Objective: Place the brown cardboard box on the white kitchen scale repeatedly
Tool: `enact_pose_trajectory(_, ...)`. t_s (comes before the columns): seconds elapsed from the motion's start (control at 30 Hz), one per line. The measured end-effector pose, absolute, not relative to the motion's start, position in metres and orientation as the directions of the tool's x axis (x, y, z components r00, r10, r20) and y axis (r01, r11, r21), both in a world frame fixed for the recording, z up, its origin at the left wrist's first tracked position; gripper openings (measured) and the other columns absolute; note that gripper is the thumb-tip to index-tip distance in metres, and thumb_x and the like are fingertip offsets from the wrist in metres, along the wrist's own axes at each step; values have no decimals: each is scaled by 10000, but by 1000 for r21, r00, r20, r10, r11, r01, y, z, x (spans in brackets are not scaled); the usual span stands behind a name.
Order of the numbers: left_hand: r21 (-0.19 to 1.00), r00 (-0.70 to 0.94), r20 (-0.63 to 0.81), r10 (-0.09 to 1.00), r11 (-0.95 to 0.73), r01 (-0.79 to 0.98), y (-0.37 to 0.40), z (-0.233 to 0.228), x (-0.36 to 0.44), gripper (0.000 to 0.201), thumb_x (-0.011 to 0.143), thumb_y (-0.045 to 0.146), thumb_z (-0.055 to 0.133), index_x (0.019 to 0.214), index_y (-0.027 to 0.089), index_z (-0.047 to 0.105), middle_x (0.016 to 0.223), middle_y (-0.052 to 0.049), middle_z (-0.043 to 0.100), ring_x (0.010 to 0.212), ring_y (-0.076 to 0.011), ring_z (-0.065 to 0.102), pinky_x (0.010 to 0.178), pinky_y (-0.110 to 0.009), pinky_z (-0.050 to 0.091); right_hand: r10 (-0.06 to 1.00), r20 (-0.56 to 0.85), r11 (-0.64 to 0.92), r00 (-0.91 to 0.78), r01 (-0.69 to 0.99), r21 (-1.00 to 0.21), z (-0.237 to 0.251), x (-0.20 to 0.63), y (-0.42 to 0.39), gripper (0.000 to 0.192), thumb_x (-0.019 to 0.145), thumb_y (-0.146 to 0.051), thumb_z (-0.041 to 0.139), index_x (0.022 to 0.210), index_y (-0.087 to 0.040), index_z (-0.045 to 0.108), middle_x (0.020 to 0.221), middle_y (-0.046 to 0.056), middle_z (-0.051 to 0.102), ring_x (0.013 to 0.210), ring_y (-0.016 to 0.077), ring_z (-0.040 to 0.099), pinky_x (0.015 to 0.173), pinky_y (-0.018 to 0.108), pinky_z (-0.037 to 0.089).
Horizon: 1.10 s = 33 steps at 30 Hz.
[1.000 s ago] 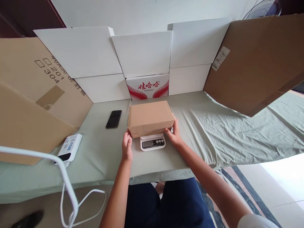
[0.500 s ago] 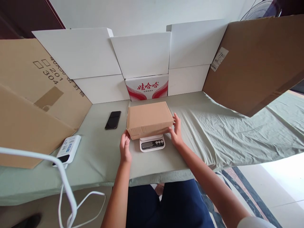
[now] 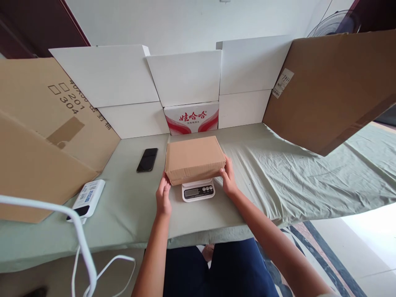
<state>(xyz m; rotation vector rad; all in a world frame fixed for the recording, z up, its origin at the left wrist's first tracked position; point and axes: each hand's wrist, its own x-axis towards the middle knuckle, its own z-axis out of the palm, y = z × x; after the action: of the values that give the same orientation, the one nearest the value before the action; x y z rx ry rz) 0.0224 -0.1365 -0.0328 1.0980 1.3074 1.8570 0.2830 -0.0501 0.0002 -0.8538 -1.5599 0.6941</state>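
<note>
A small closed cardboard box (image 3: pixel 194 159) is over a white digital kitchen scale (image 3: pixel 198 192), covering its weighing surface. Whether the box rests on the scale or hovers just above it, I cannot tell. My left hand (image 3: pixel 163 197) grips the box's near left corner, some fingers hidden beneath it. At the near right corner, my right hand (image 3: pixel 228 178) has its thumb on the front face and fingers round the side. The scale's display and buttons face me, in front of the box.
A black phone (image 3: pixel 147 160) lies left of the box. Farther left are a white power bank (image 3: pixel 89 200) and a white cable (image 3: pixel 77 231). Large cardboard panels (image 3: pixel 328 90) stand at both sides. White boards (image 3: pixel 185 78) and a red-and-white carton (image 3: pixel 192 118) line the back.
My right fingers have closed in on the box's right side. The whole view has shifted slightly downward in the picture; the box stays over the scale.
</note>
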Motion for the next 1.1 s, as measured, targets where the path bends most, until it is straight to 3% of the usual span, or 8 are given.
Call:
enact_pose_trajectory(0.17,936,-469,297,832,-350,-28,-124,-9,15,716,862,658,693,1411,199,682,1452,-189,669,1416,-379,595,1186,-507,477,835,549,549,-44,139,-824,16,274,-42,721,981,-722,455,1553,-284,472,1400,137,545,1285,355,550,1091,541,509)
enact_pose_trajectory(0.33,869,-477,415,775,-492,-43,-64,24,1,622,819,623,729,1294,223,700,1342,-152,712,1335,-350,641,1124,-464,516,807,590,591,-27,43,-806,28,252,6,778,962,-726,499,1593,-287,381,1594,132,460,1469,354,453,1258,553,380)
enact_pose_trajectory(0.43,896,-488,351,799,-439,-74,-26,12,0,563,778,614,756,1189,234,700,1248,-131,724,1285,-320,663,1100,-435,519,813,581,582,-19,46,-812,14,244,36,788,943,-724,539,1596,-316,368,1631,108,442,1515,328,416,1294,543,340)
enact_pose_trajectory(0.63,937,-473,197,859,-306,-166,1,-28,-1,452,765,556,767,1077,245,666,1166,-83,734,1208,-260,690,1081,-394,514,856,515,516,-32,97,-851,-19,247,61,766,955,-633,530,1601,-253,371,1640,120,444,1537,320,397,1305,529,323)
enact_pose_trajectory(0.83,938,-492,169,854,-293,-186,5,-30,-5,470,800,563,739,1136,237,691,1251,-105,737,1265,-265,678,1107,-421,503,881,466,473,-79,130,-871,-23,246,68,689,981,-537,510,1592,-243,388,1628,130,463,1517,344,416,1285,576,344)
enact_pose_trajectory(0.97,926,-557,134,819,-304,-224,2,-23,-11,491,802,519,740,1216,257,707,1480,-115,652,1439,-272,574,1196,-427,436,841,537,538,-70,227,-812,-24,254,67,772,961,-608,560,1620,-255,369,1598,154,481,1468,371,461,1238,599,396)
enact_pose_trajectory(1.1,906,-602,145,785,-350,-239,-1,-17,-14,492,809,523,720,1226,262,714,1522,-116,629,1478,-275,544,1219,-436,427,804,590,586,-76,267,-765,-25,262,60,778,962,-660,567,1619,-284,388,1547,160,521,1399,376,515,1191,620,436)
